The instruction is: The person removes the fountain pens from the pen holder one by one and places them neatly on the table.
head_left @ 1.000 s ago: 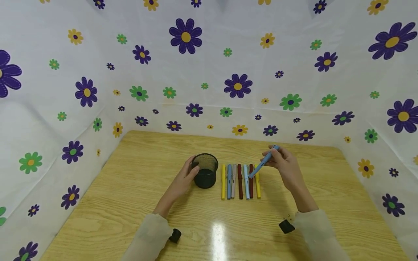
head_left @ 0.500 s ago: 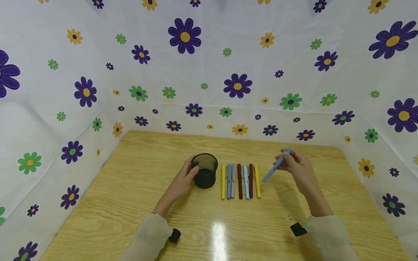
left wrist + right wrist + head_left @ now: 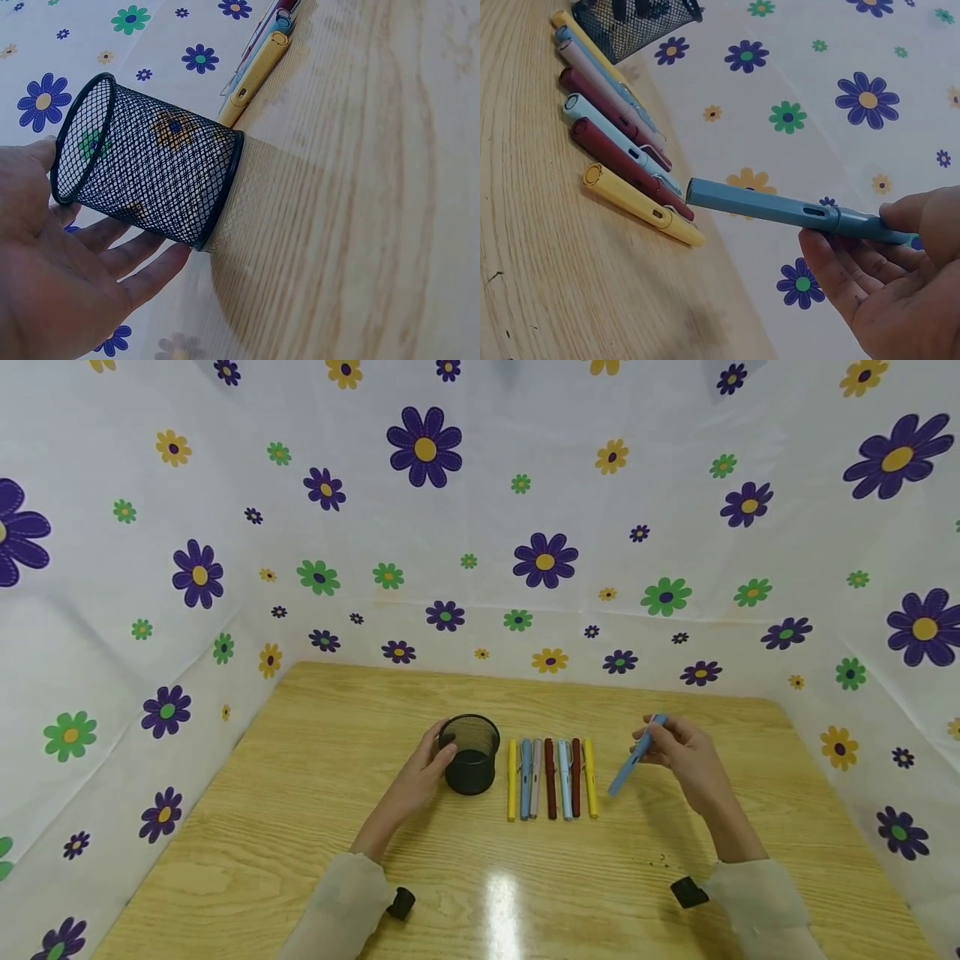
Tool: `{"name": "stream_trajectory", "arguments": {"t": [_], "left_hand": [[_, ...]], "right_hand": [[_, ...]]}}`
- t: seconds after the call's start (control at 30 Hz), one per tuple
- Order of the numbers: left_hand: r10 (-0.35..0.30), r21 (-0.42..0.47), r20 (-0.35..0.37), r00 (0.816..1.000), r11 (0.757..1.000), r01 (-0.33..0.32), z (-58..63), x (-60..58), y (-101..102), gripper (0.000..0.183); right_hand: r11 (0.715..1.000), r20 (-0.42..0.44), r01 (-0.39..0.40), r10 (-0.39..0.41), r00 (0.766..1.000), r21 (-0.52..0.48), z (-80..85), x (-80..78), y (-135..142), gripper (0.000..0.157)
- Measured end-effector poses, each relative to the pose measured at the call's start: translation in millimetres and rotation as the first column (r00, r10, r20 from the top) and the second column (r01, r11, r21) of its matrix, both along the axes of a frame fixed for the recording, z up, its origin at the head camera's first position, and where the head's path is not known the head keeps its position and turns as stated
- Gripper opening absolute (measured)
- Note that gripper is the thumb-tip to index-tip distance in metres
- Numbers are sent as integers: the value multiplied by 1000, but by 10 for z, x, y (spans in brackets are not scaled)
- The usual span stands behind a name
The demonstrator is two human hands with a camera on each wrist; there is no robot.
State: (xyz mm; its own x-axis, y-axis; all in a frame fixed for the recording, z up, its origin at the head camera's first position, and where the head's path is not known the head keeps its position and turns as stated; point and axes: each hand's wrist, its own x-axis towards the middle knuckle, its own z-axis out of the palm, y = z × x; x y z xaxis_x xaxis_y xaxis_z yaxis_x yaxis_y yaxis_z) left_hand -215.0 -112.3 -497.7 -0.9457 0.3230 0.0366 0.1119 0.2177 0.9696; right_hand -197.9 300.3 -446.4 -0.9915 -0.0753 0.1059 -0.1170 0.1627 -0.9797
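My left hand (image 3: pixel 420 775) holds a black mesh pen holder (image 3: pixel 472 772) from its left side. In the left wrist view the thumb lies at the rim of the upright holder and the fingers rest along its mesh wall. To the right, my right hand (image 3: pixel 692 764) pinches a blue pen (image 3: pixel 633 762) near its cap end, tilted with the other end pointing down and left. The right wrist view shows this blue pen (image 3: pixel 765 206) held above the table. Between the hands lies a row of several pens: yellow (image 3: pixel 512 781), blue, greyish pink, dark red (image 3: pixel 551 781), light blue, dark red and yellow (image 3: pixel 591 781).
A wooden table (image 3: pixel 480 852) bears everything. White flowered cloth (image 3: pixel 480 510) encloses the back and both sides. Small dark specks (image 3: pixel 660 862) lie near the right wrist. Each wrist wears a black device (image 3: pixel 688 892).
My right hand has moved right with the blue pen, away from above the row, and then slightly lower. The left hand, pen holder and row of pens stay in place.
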Motion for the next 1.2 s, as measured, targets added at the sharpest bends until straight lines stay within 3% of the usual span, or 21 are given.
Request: {"name": "stream_trajectory", "arguments": {"t": [0.23, 1.2], "left_hand": [[-2, 3, 2, 1000, 1000, 2, -3, 3, 4, 67], [-2, 0, -6, 1000, 1000, 2, -20, -8, -4, 66]], "right_hand": [[999, 48, -19, 21, 999, -29, -78, -32, -15, 50], [992, 156, -87, 73, 985, 91, -237, -93, -48, 49]]}}
